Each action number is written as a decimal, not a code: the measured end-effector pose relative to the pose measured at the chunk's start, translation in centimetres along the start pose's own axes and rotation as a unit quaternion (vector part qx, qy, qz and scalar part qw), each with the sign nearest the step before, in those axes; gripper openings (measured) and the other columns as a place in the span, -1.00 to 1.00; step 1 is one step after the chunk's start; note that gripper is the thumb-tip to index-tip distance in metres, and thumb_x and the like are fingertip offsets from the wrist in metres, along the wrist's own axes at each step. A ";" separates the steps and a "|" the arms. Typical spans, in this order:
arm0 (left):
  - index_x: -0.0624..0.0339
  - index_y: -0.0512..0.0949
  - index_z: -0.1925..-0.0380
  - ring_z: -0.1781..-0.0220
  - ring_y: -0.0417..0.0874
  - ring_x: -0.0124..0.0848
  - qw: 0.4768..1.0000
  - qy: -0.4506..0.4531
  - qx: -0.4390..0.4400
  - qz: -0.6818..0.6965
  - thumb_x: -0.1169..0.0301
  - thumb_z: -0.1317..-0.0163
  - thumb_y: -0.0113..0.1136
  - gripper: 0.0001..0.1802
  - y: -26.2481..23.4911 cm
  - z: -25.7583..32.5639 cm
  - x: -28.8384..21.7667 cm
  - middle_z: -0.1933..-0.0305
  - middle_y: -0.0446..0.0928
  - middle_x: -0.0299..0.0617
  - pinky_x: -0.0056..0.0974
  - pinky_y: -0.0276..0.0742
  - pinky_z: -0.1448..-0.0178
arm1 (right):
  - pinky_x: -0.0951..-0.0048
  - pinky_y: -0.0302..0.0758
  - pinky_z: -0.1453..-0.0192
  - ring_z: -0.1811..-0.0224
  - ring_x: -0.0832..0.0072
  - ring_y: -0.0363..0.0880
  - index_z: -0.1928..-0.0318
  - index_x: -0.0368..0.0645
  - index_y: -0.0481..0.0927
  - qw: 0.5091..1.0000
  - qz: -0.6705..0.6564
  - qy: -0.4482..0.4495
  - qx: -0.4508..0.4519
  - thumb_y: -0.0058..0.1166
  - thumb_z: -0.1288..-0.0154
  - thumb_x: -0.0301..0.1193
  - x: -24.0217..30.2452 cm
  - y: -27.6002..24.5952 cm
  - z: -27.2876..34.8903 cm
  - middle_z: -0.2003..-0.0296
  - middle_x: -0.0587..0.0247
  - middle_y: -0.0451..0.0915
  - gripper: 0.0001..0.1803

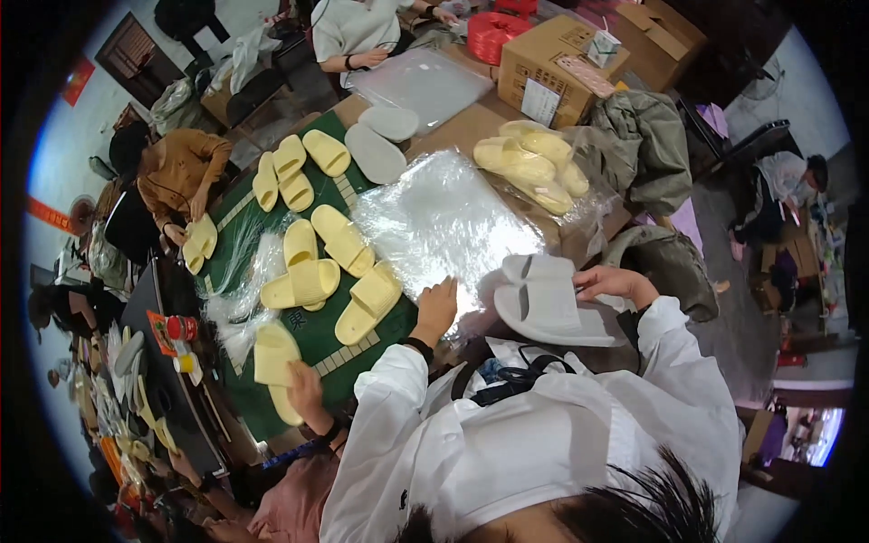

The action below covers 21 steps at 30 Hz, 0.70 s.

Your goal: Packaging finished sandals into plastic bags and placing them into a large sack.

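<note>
Right now the right hand curls its fingers over the far edge of a grey slipper pair lying at the table edge near the body. Left hand rests flat, fingers loose, on the clear plastic bags. Foam slippers look light, springy, easily pinched at the sides; the bags look slick and limp.

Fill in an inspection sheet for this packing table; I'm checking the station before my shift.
Surface: green mat on a table, crowded.
Job's things: pair of grey slippers; stack of clear plastic bags.
Clutter: loose yellow slippers, cardboard boxes, jacket.
Grippers: left hand rests on the bags; right hand touches the grey slippers.
Cables: black cord at the person's chest.
Surroundings: other people seated around, handling slippers.
</note>
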<state>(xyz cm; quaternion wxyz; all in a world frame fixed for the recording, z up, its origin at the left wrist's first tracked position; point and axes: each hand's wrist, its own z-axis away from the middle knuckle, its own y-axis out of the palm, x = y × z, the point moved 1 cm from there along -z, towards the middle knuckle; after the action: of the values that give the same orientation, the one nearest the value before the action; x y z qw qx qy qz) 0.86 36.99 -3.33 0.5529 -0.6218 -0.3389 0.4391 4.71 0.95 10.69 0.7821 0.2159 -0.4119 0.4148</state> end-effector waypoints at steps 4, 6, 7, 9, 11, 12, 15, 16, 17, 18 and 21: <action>0.24 0.46 0.10 0.24 0.51 -0.25 0.994 0.063 -0.088 0.009 0.44 0.01 0.05 -0.61 -0.2 -0.6 -0.7 0.19 0.48 -0.16 -0.16 0.37 0.11 | 0.63 0.26 -0.06 0.03 0.68 0.32 -0.07 -0.31 0.42 0.996 -0.029 -0.017 0.088 0.07 -0.20 -0.44 0.0 1.7 -1.4 0.05 0.42 0.46 -0.58; 0.24 0.48 0.12 0.28 0.49 -0.20 0.986 0.040 -0.130 0.097 0.47 0.01 0.02 -0.63 -0.6 -1.1 -0.9 0.20 0.49 -0.14 -0.14 0.41 0.21 | 0.63 0.27 -0.08 0.02 0.66 0.34 -0.08 -0.32 0.41 0.992 -0.027 -0.040 0.120 0.05 -0.22 -0.44 0.3 2.2 -2.4 0.02 0.41 0.45 -0.58; 0.22 0.48 0.11 0.28 0.54 -0.14 0.981 -0.003 -0.143 0.134 0.45 -0.07 -0.02 -0.67 -0.9 -1.3 -0.9 0.23 0.52 -0.11 -0.13 0.47 0.20 | 0.64 0.27 -0.08 0.02 0.66 0.34 -0.10 -0.31 0.40 0.990 -0.047 -0.039 0.127 0.06 -0.22 -0.42 0.6 2.4 -2.9 -0.01 0.40 0.43 -0.56; 0.23 0.49 0.13 0.28 0.56 -0.14 0.970 -0.033 -0.167 0.176 0.43 -0.11 -0.02 -0.69 -1.5 -1.7 -1.2 0.22 0.54 -0.09 -0.14 0.50 0.20 | 0.64 0.27 -0.08 0.01 0.66 0.34 -0.10 -0.31 0.40 0.990 -0.059 -0.039 0.124 0.07 -0.21 -0.42 0.4 2.5 -3.8 -0.02 0.39 0.43 -0.56; 0.23 0.51 0.18 0.28 0.61 -0.15 0.951 -0.060 -0.203 0.225 0.36 -0.19 -0.01 -0.74 -1.7 -2.1 -1.0 0.24 0.57 -0.04 -0.15 0.52 0.19 | 0.64 0.28 -0.08 0.01 0.67 0.35 -0.09 -0.31 0.41 0.992 -0.061 -0.011 0.114 0.09 -0.19 -0.41 0.2 2.5 -4.3 -0.01 0.37 0.45 -0.55; 0.23 0.51 0.18 0.28 0.61 -0.15 0.951 -0.059 -0.202 0.225 0.36 -0.19 -0.01 -0.74 -2.3 -2.3 -1.4 0.24 0.57 -0.04 -0.15 0.52 0.19 | 0.64 0.28 -0.08 0.01 0.67 0.35 -0.09 -0.31 0.41 0.992 -0.062 -0.011 0.113 0.09 -0.19 -0.41 0.0 2.4 -4.4 -0.01 0.37 0.45 -0.55; 0.12 0.53 0.28 0.37 0.60 -0.07 0.923 -0.195 -0.155 0.294 0.28 -0.18 0.05 -0.79 -4.0 -2.8 -2.4 0.38 0.57 0.01 -0.13 0.49 0.27 | 0.64 0.30 -0.04 0.10 0.68 0.38 -0.08 -0.27 0.43 0.995 -0.022 -0.019 0.093 0.11 -0.17 -0.40 0.2 2.2 -4.5 0.10 0.39 0.52 -0.55; 0.12 0.53 0.28 0.37 0.60 -0.07 0.923 -0.195 -0.155 0.294 0.28 -0.18 0.05 -0.79 -4.4 -2.9 -2.6 0.38 0.57 0.01 -0.13 0.49 0.27 | 0.64 0.30 -0.04 0.10 0.68 0.38 -0.08 -0.27 0.43 0.995 -0.022 -0.019 0.093 0.11 -0.17 -0.40 0.0 2.1 -4.7 0.10 0.39 0.52 -0.55; 0.14 0.51 0.34 0.39 0.59 -0.06 0.915 -0.233 -0.135 0.300 0.26 -0.17 0.06 -0.80 -4.6 -3.0 -2.8 0.39 0.57 0.01 -0.12 0.48 0.29 | 0.63 0.30 -0.02 0.12 0.68 0.38 -0.07 -0.26 0.44 0.997 -0.002 -0.024 0.072 0.12 -0.16 -0.39 -0.4 1.9 -4.9 0.12 0.40 0.53 -0.55; 0.15 0.49 0.39 0.42 0.59 -0.06 0.906 -0.270 -0.116 0.305 0.23 -0.17 0.08 -0.79 -4.7 -3.0 -2.8 0.39 0.57 0.02 -0.11 0.47 0.32 | 0.63 0.31 0.01 0.15 0.68 0.38 -0.06 -0.24 0.45 0.998 0.019 -0.030 0.052 0.12 -0.15 -0.39 -0.1 2.0 -5.2 0.14 0.40 0.54 -0.56; 0.21 0.42 0.42 0.44 0.61 -0.10 0.859 -0.294 -0.145 0.394 0.32 -0.21 0.02 -0.83 -4.4 -2.7 -3.3 0.42 0.57 0.00 -0.16 0.47 0.36 | 0.60 0.32 0.14 0.25 0.65 0.36 -0.05 -0.12 0.48 0.993 0.081 -0.087 -0.002 0.14 -0.10 -0.37 0.9 2.2 -5.3 0.23 0.41 0.51 -0.55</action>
<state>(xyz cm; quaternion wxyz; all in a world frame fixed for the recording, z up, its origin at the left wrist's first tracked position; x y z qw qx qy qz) 2.36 33.65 1.58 0.1123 -0.6189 -0.2723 0.7282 5.65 6.24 8.43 0.7075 0.2157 -0.4955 0.4555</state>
